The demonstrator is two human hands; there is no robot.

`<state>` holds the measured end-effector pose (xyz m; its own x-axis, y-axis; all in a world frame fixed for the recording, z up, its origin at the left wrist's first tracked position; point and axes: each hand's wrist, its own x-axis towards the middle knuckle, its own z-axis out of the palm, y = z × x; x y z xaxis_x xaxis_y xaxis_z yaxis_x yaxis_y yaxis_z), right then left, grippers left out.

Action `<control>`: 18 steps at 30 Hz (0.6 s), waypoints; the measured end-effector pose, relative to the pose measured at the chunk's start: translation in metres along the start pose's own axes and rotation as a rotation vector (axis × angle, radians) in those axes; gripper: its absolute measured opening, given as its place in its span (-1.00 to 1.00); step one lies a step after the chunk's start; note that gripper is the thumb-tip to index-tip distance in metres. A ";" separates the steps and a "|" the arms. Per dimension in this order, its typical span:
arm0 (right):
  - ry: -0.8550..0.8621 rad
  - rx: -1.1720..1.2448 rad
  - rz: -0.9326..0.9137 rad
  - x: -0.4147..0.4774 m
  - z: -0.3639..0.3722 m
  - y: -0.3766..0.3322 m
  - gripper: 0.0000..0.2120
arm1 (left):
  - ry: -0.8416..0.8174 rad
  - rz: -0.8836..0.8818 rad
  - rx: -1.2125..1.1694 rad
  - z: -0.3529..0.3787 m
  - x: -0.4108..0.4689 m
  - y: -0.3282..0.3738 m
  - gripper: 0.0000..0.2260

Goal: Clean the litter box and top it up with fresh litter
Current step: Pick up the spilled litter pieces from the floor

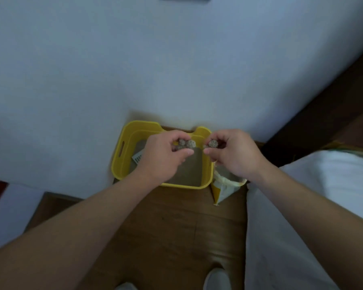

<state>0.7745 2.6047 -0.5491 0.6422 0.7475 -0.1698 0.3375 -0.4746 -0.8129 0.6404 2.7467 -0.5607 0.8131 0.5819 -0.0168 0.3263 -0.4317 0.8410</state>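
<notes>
A white wall [176, 59] meets a brown wood floor [166, 227]. A yellow litter box [118, 164] sits on the floor, right against the wall. Both hands are over the box. The left hand [161, 155] curls its fingers and thumb around a few small gray lumps [187, 144]. The right hand [235, 153] pinches 1 more lump [213, 144]. The hands are close together but not touching. An open yellow and white bag [222, 191] stands just beside the box, on its right. A white cloth [323, 185] covers the right side.
</notes>
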 end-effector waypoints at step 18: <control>0.046 0.075 0.104 -0.093 -0.170 -0.213 -0.90 | -0.072 0.027 0.131 -0.140 -0.030 0.252 -0.73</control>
<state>0.7600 2.5573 -0.2649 0.7026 0.6731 -0.2308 0.2164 -0.5112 -0.8318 0.6314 2.7168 -0.2726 0.8530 0.5205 -0.0379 0.3604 -0.5351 0.7640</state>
